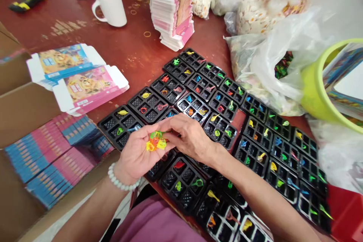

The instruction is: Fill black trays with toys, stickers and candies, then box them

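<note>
My left hand (137,151) is cupped palm up and holds several small translucent plastic toys (155,142) in yellow, orange and green. Over that palm, my right hand (190,136) has its fingers bent and pressed together at the toys. What its fingertips pinch is hidden. Beneath and around both hands lie rows of black compartment trays (185,189). Most trays carry a few tiny coloured plastic pieces, such as a red piece (178,164) and a yellow one (213,195), in separate compartments.
Left of the trays lie two flattened printed boxes (90,85). Cartons (28,109) packed with blue and pink boxes stand at the left. Behind are a white mug (113,7), a cutter knife (28,2) and a box stack (172,15). Plastic bags (255,64) and a lime bucket (317,87) flank the right.
</note>
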### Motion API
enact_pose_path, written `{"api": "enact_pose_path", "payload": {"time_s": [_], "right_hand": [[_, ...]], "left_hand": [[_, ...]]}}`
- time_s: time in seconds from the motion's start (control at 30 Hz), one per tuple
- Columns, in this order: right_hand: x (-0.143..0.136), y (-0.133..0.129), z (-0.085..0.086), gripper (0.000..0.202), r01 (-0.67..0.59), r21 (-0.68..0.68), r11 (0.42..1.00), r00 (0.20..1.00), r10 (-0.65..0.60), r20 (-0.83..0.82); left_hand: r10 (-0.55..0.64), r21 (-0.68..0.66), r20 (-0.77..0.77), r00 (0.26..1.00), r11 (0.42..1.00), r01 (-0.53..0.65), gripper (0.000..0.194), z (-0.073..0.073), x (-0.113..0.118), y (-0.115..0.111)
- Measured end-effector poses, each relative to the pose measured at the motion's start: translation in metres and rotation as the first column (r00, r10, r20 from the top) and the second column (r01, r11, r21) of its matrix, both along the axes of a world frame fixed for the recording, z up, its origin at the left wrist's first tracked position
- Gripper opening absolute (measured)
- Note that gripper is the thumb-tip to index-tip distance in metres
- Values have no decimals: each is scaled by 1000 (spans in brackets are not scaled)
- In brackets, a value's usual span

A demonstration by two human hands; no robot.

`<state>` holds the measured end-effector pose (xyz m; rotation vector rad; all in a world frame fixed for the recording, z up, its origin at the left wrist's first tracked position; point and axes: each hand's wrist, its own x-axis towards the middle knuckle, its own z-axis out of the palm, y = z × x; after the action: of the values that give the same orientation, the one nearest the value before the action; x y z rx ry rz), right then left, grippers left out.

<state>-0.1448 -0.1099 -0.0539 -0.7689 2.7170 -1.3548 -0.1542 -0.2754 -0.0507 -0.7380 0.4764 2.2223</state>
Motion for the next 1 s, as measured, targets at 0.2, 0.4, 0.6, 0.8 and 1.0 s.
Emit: {"api": "enact_pose_path", "payload": {"time_s": [0.2, 0.4, 0.6, 0.8, 1.0], "right_hand": [[-19, 10, 7, 6, 83, -208, 975, 990, -56, 131], [-40, 20, 3, 12, 171, -273, 947, 965, -105, 238], [-117, 42, -19, 13, 485, -95, 869, 874, -483, 44], [-187, 52, -43, 15, 602, 120, 789, 798, -599, -61], [-127, 42, -26, 15, 361, 67, 930, 926, -349, -144]], "left_hand": [[29, -67, -14, 999, 997, -30, 29, -3, -2, 1], [8, -155, -61, 998, 988, -17, 27, 0, -10, 1], [-40, -165, 54, 998, 985, 48, 28, 10, -14, -1], [8, -80, 98, 995, 997, 0, 32, 10, -19, -2], [5, -11, -63, 998, 1000, -6, 43, 10, -25, -5]]}}
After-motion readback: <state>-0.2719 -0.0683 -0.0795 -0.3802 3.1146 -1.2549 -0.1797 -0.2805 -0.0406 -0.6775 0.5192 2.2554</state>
